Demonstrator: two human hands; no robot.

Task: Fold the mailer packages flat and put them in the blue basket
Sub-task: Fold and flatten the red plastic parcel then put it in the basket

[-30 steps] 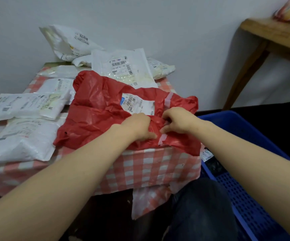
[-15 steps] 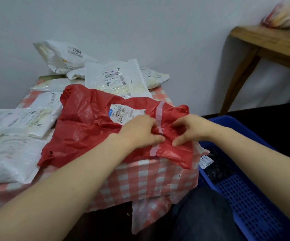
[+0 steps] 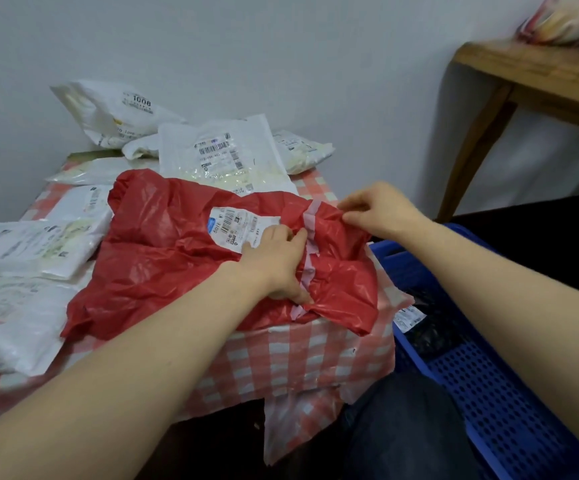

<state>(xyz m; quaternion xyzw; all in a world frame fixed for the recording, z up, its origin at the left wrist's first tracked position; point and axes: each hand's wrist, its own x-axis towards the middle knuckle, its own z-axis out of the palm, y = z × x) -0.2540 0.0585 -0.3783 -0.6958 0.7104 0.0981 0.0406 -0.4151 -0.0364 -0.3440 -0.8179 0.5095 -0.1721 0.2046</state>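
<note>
right hand [image 3: 380,211] pinches the far right edge of the red mailer [image 3: 177,258], fingertips curled on the plastic near the corner. left hand [image 3: 277,263] lies on the middle of the same mailer, beside the pale tape strip [image 3: 307,244], fingers bent down onto the plastic; looks like pressing it down more than gripping, cannot tell if it actually clutches a fold. white shipping label [image 3: 238,228] sits just beyond the left fingers.

red mailer lies crumpled on the checked tablecloth [image 3: 298,355], its right end hanging over the table edge, above the blue basket [image 3: 489,386]. not flat yet, lots of wrinkles, no clean fold visible.

white mailers [image 3: 31,244] are spread over the left and back of the table, several of them, some puffy, one stack leaning at the wall. all look undone.

basket is on the floor right of the table, something dark with a small label [image 3: 407,318] already inside, probably a finished package but hard to say.

judgement: early in the task. red one mid-flattening, needs folding then a drop to the right. most of the pile is left.
</note>
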